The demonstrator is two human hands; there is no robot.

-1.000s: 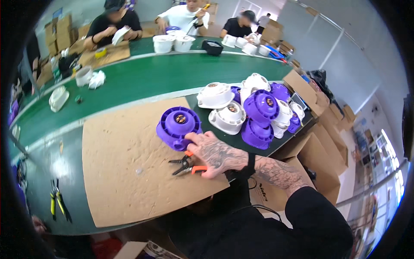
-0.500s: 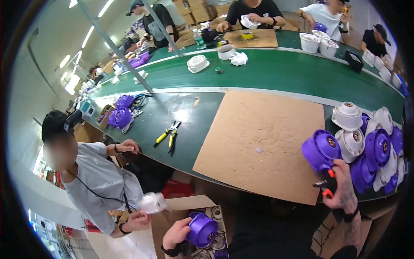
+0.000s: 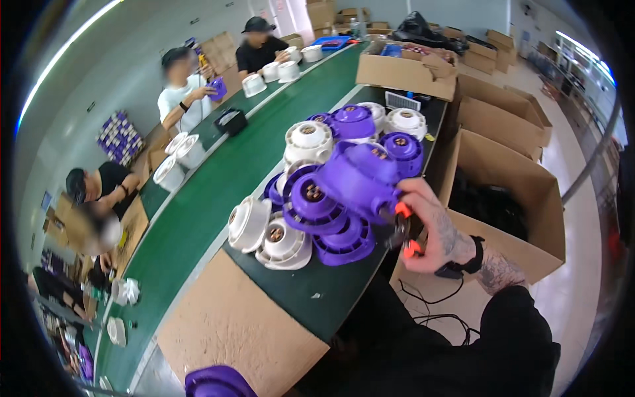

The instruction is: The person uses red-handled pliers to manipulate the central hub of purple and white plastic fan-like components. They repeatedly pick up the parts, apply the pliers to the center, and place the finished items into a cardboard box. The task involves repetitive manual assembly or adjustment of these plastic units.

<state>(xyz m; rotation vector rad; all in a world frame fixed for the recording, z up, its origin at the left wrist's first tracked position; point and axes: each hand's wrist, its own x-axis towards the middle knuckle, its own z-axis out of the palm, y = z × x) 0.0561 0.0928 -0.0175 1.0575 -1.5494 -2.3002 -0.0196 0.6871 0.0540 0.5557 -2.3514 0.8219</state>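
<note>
Now right-hand fingers (image 3: pixel 415 188) hold cutters (image 3: pixel 399 231) and purple housing (image 3: pixel 357 180).

A green conveyor belt with co-workers and cartons around it.

The belt (image 3: pixel 231 165) curves from lower left toward the top; along its far side sit a person in white (image 3: pixel 182 106), a person in a black shirt and cap (image 3: pixel 258 53), and another dark-clad person (image 3: pixel 109 188) farther left. White cups (image 3: pixel 253 85) and a black container (image 3: pixel 231 121) stand on that side, with a blue tray (image 3: pixel 332 42) beyond. A low open carton (image 3: pixel 405 76) sits at the table's far end near a black bag (image 3: pixel 417 30). On the right, a tall open carton (image 3: pixel 529 248) holds something dark; black cable (image 3: pixel 456 317) loops on the pale floor (image 3: pixel 579 264).
</note>
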